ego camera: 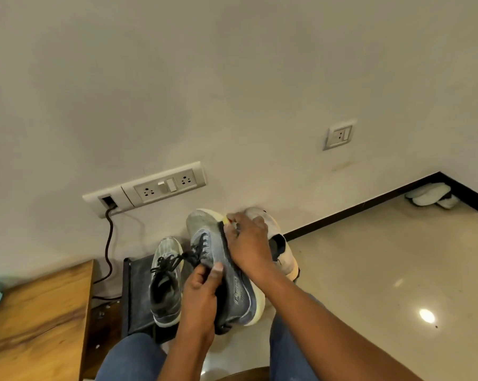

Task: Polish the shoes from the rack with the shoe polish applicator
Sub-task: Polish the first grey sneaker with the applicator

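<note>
The grey shoe (226, 273) is held up off the floor, toe pointing at the wall, above the person's knees. The left hand (202, 295) grips it at the tongue and collar, thumb on top. The right hand (247, 243) clasps the polish applicator (227, 220), of which only a yellow tip and a dark edge show, against the shoe's right side near the toe. The polishing step looks under way on this first shoe. Next it likely calls for strokes back toward the heel while the left hand steadies the shoe. Its mate (166, 281) sits on the dark rack (136, 298); a white shoe (281, 251) lies behind the right hand.
</note>
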